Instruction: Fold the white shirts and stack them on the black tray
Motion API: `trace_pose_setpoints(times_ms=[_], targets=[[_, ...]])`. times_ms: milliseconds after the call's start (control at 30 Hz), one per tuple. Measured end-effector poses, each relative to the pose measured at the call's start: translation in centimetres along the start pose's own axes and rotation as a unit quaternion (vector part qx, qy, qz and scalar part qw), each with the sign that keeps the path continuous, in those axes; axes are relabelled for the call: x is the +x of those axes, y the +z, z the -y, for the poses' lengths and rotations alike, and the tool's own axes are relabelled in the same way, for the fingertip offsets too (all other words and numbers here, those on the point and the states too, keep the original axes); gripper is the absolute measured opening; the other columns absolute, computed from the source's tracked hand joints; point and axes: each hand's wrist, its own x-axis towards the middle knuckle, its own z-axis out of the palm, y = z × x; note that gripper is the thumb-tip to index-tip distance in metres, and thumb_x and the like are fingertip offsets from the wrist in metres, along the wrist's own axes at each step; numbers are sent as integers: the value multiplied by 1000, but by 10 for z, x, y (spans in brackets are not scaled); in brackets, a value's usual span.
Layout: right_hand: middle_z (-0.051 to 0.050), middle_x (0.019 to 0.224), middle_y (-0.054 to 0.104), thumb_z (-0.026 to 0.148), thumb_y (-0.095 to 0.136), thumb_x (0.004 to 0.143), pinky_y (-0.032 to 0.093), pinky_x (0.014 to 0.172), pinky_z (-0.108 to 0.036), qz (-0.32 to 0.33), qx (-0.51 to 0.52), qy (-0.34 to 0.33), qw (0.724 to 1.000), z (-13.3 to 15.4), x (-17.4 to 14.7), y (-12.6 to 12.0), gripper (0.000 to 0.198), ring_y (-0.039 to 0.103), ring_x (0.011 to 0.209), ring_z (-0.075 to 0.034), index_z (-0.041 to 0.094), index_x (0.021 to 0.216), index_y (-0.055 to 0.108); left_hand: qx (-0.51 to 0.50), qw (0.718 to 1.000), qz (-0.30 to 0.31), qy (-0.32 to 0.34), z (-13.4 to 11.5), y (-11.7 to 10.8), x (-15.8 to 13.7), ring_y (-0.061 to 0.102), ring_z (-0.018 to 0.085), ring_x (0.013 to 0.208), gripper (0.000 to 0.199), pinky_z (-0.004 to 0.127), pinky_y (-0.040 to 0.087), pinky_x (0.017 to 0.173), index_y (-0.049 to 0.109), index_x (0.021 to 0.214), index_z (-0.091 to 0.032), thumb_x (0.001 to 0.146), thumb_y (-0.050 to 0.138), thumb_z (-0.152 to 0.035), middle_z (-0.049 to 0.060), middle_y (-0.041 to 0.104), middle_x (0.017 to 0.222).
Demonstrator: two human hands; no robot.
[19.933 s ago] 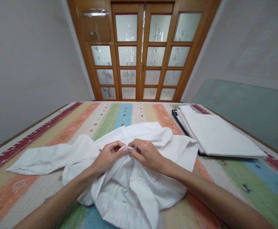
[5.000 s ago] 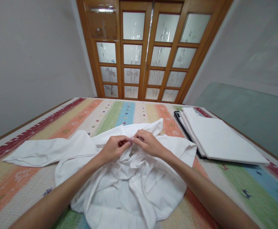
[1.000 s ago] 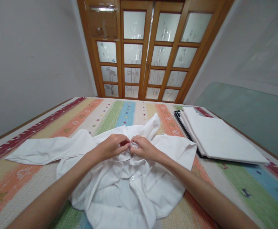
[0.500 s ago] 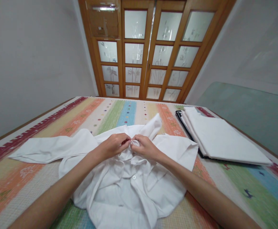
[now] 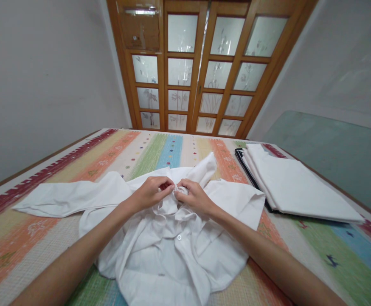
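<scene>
A white button-up shirt (image 5: 160, 259) lies rumpled in front of me, one sleeve (image 5: 74, 199) stretched out to the left. My left hand (image 5: 153, 191) pinches the shirt's cloth near the collar, thumb and forefinger together. Right beside it, my right hand (image 5: 193, 195) is closed on a small bunched fold of the same cloth. The fingertips of both hands nearly meet. Whatever small part sits between them is hidden. Lower on the shirt front, a white button (image 5: 179, 237) shows.
A stack of folded white and black garments (image 5: 300, 182) lies to the right. Beneath everything is a striped, patterned tablecloth (image 5: 86, 157). Beyond the table's far edge stand wooden doors with glass panes (image 5: 181, 70). A pale green board (image 5: 332, 144) leans at the right wall.
My left hand's fingers have shifted slightly, the forefinger lifting a little over the thumb. My right hand keeps its grip, and the shirt lies almost the same.
</scene>
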Motion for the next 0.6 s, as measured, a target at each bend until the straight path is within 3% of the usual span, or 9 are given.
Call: trace_pose_setpoints(times_ms=[600], targets=[[2,71,54,32,54,79,40,63,-24,-22,53,36,998,0,-1,4,15,51,69,-14,18,74,56,-68,996,-20,-47,0,3,1,59,11,64,21,20,44,61,68,79,-15,84,57,-32,2,69,73]])
